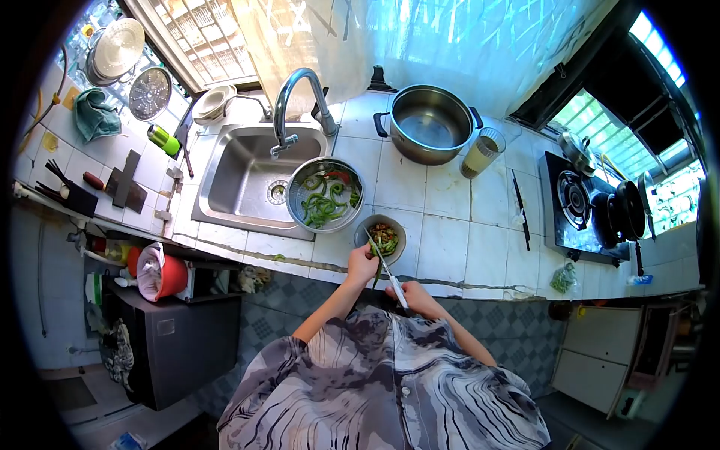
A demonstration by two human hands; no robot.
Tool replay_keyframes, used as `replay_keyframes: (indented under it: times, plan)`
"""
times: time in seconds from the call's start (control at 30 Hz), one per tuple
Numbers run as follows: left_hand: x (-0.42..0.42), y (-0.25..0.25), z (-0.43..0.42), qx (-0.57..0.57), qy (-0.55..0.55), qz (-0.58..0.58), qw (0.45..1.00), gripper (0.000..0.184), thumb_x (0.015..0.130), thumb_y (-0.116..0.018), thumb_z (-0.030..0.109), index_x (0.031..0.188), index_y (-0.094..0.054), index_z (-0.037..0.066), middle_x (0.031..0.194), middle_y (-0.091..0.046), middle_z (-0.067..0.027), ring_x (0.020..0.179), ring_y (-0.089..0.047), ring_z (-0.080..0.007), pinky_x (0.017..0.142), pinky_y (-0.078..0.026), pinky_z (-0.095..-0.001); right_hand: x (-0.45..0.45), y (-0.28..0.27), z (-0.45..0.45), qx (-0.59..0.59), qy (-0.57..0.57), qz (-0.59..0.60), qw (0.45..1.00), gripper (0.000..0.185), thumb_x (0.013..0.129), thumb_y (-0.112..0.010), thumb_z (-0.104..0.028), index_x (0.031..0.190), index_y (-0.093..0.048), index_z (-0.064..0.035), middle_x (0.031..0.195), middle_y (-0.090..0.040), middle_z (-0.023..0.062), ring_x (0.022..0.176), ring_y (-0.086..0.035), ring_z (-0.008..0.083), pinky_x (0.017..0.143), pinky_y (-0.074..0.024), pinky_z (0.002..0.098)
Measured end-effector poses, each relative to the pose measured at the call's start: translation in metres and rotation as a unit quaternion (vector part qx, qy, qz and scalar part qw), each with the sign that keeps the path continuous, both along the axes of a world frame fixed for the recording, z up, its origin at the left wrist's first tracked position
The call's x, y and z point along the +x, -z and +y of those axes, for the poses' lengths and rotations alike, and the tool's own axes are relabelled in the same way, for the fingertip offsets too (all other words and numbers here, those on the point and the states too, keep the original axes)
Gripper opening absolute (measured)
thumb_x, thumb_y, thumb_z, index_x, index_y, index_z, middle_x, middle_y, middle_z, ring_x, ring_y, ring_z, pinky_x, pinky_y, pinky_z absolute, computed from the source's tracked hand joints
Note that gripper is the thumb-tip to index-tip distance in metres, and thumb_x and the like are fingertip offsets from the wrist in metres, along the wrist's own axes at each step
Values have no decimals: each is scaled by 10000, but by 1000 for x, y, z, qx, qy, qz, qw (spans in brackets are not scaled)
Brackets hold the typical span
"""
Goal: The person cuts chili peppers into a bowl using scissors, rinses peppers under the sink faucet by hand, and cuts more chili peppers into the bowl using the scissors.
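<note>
Far left: teal cloth [97,115] lying crumpled on the tiled surface [450,251]; green bottle [163,140] on its side to the right of it. Below, a red bucket [172,271] with a pale liner stands lower than the surface.

Next, steel sink [241,169] with curved faucet [281,109]. A metal colander [298,193] sits over the sink's near right corner, partly on the surface; inside are curled green pods [322,201] and a red piece.

Centre: small bowl [403,238] just beside the colander, near the front edge, holding chopped green and reddish-brown bits.

Left hand [363,264]: at the bowl's near side, fingers closed around a green strip [376,276], whose end hangs below the fingers. Right hand [415,298]: nearer the wearer's body and to the right, closed on the white handle of a cutting tool [397,288]. Its blade slants up and left over the bowl, beside the left fingers; exact blade type cannot be told.

Right of centre: wide two-handled pot [427,124] behind the bowl, a cup [483,152] beside it, then dark chopsticks [520,210]. Farther right, a stove [574,201] bearing dark cookware; a clear bag [563,277] of greens lies in front.
</note>
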State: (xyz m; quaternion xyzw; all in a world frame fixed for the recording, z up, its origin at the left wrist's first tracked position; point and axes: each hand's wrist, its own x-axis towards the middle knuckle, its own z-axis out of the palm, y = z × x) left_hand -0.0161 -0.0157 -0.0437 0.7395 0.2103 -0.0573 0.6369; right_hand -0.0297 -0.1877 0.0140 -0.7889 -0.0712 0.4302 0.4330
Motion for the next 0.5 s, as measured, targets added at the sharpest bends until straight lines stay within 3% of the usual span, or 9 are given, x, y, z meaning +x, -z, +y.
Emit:
replay_keyframes:
  times: [0.07,0.17,0.27,0.3,0.37,0.5]
  plan:
    - [1,4,0,1,5,5,1000,354,752,-475,-56,1067,-551,86,669,-547,-36,577,-548,-133,455,-451,-264,2,-1,-3,-38,-25,14,999,572,735,-562,-528,830,-590,35,709,-585,155,686,-553,206,630,-426,325]
    - [1,5,3,-22,-5,0,1000,355,741,-473,-61,1053,-559,85,663,-546,-37,558,-536,-123,437,-427,-254,-5,21,-4,-40,-25,-34,998,608,731,-555,-538,876,-570,53,764,-593,193,749,-581,249,662,-436,338]
    - [3,3,2,-22,-37,-7,999,351,733,-482,-61,1043,-563,82,677,-552,-41,544,-528,-120,427,-414,-251,-5,28,-5,1,-45,0,999,658,727,-537,-558,915,-548,72,836,-589,237,816,-586,312,696,-439,357]
    - [3,3,3,-17,-47,0,999,313,710,-505,-36,997,-585,63,653,-573,-51,554,-534,-122,483,-417,-263,-5,27,-5,1,-46,1,999,658,727,-537,-558,915,-548,72,836,-589,237,816,-586,312,696,-439,357]
    - [4,-2,2,-13,-56,9,998,280,687,-528,-11,950,-607,43,629,-593,-60,564,-540,-123,539,-420,-275,-2,7,0,-43,-53,-38,997,497,774,-545,-466,837,-557,27,718,-577,134,664,-518,183,609,-414,329]
    - [3,-21,0,30,-45,-9,999,341,657,-537,-48,975,-600,55,634,-594,-54,580,-550,-125,539,-426,-279,1,-16,5,-46,-44,-44,997,512,767,-554,-483,792,-574,28,663,-558,118,611,-489,170,579,-401,331]
